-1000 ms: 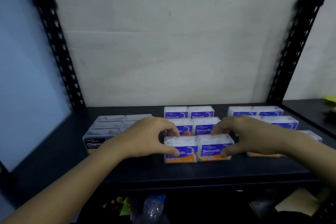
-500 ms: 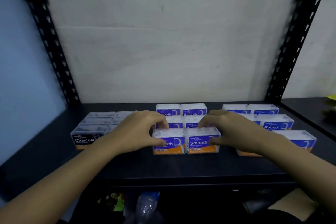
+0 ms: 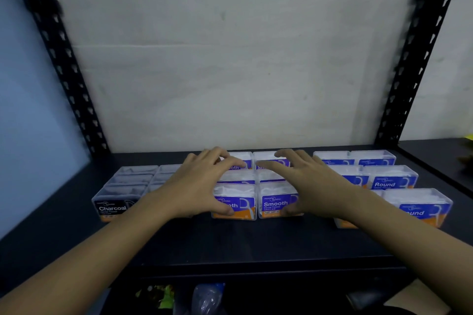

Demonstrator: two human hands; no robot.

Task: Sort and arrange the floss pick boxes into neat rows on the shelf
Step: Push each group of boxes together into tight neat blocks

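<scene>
Clear floss pick boxes stand in three groups on the black shelf (image 3: 256, 243). Black-labelled Charcoal boxes (image 3: 114, 208) are at the left, blue-and-orange Smooth boxes (image 3: 275, 206) in the middle, and Round boxes (image 3: 419, 210) at the right. My left hand (image 3: 204, 184) is spread over the left Smooth column, with its thumb on the front box (image 3: 243, 206) and its fingers reaching the back box. My right hand (image 3: 309, 181) is spread the same way over the right Smooth column, thumb at the front box's right corner. Neither hand lifts a box.
Black perforated uprights (image 3: 58, 54) (image 3: 419, 54) frame the shelf against a white back wall. A bare strip of shelf runs in front of the boxes. Below the shelf edge lie a clear plastic bottle (image 3: 207, 298) and other dim items.
Both hands have opened from pinching the two front Smooth boxes. Their fingers now stretch back over the rear rows. The boxes stay in place.
</scene>
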